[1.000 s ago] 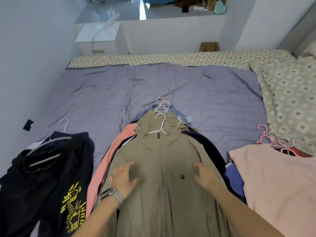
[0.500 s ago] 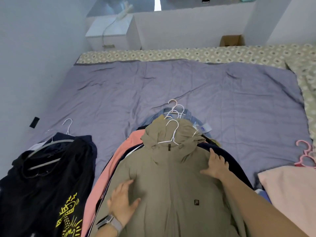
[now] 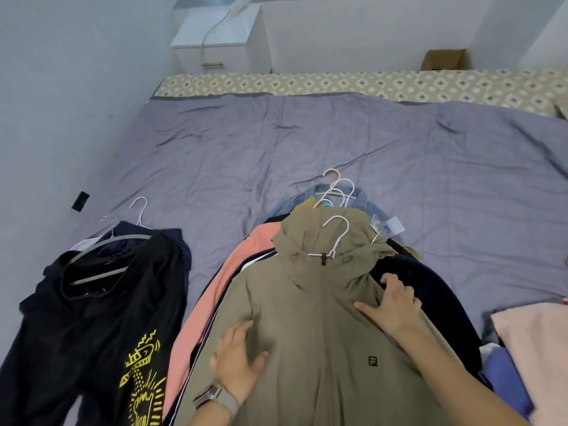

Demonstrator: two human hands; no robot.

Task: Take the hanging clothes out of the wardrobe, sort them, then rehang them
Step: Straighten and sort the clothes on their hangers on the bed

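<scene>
Khaki jacket point(image 3: 310, 318) topped the middle pile on the bed point(image 3: 307, 142), both hands' grip flat, left hand point(image 3: 236, 358), right hand point(image 3: 393, 305), holding nothing; sorting underway, rehanging outstanding.

jacket pile point(image 3: 319, 318) mid-bed point(image 3: 307, 142) | trousers point(image 3: 92, 302) left of it

A: Left hand point(image 3: 238, 361)?
B: Flat, palm down, fingers spread and straight, watch on the wrist.
A: Right hand point(image 3: 396, 305)?
B: Farther forward than the left, forearm bare, thumb out toward the left hand, fingers slightly bent, resting flat.
</scene>
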